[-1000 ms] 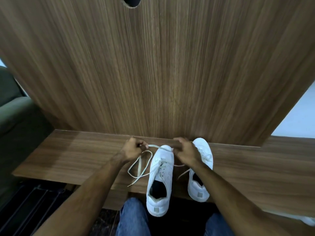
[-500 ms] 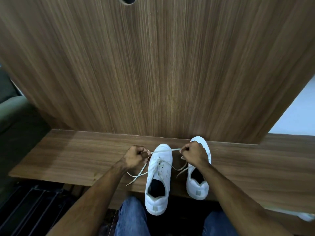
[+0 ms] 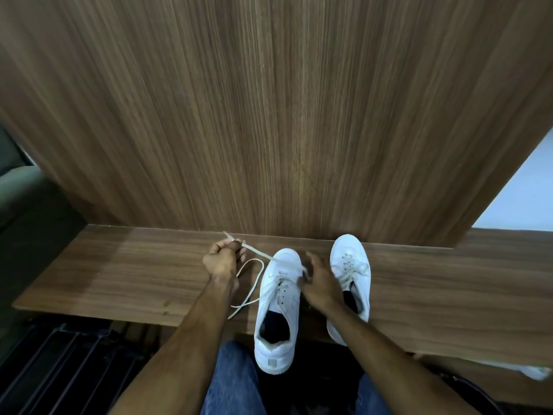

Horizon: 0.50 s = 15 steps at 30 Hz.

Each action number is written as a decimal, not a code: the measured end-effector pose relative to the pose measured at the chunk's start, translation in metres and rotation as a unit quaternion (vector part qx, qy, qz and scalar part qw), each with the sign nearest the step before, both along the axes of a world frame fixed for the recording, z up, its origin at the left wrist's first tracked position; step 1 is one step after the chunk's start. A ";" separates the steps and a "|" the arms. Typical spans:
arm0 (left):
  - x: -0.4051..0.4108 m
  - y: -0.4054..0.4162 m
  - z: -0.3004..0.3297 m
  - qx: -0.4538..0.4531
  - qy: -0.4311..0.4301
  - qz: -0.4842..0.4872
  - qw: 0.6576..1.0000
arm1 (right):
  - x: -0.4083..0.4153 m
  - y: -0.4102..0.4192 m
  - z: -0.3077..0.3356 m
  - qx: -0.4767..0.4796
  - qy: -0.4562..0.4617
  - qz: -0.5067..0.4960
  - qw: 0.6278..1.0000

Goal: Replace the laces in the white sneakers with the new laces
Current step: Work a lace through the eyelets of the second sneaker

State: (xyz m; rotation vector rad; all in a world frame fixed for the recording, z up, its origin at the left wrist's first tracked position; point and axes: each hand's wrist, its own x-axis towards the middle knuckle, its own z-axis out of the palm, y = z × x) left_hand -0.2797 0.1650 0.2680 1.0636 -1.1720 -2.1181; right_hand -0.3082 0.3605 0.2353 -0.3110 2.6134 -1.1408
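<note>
Two white sneakers stand toe-away on a low wooden ledge (image 3: 119,283). The left sneaker (image 3: 278,307) overhangs the ledge's near edge with its heel; the right sneaker (image 3: 351,265) is laced and partly behind my right wrist. My left hand (image 3: 223,260) is closed on one end of a pale lace (image 3: 257,251), pulled taut up and to the left from the left sneaker's front eyelets. A loose loop of the same lace (image 3: 254,283) trails on the ledge. My right hand (image 3: 317,280) rests between the sneakers, fingers at the lace near the left sneaker's toe.
A tall wood-grain panel (image 3: 284,115) rises straight behind the ledge. A grey-green seat (image 3: 21,187) sits at the left, dark slatted flooring (image 3: 59,369) below it. My blue jeans (image 3: 233,381) show at the bottom, and a white object (image 3: 535,371) lies at the right edge.
My left hand has pulled the lace end further up and left. My right hand has dropped from the lace's right end to the left sneaker's toe area, fingers looser.
</note>
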 end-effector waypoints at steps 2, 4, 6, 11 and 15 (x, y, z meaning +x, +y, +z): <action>-0.006 -0.001 -0.003 -0.081 -0.011 -0.028 0.996 | 0.017 -0.006 -0.002 0.050 0.025 0.060 0.997; -0.007 -0.003 -0.011 -0.211 -0.041 -0.072 0.974 | 0.030 -0.012 -0.008 0.105 0.038 0.116 0.987; -0.005 -0.003 -0.021 -0.333 -0.090 -0.121 0.931 | 0.039 -0.016 -0.016 0.142 0.032 0.142 0.979; 0.013 0.013 -0.038 -0.391 -0.102 -0.249 0.880 | 0.044 -0.024 -0.028 0.176 0.058 0.114 0.976; 0.027 0.031 -0.042 -0.533 -0.154 -0.331 0.764 | 0.035 -0.023 -0.025 0.135 0.011 0.063 0.989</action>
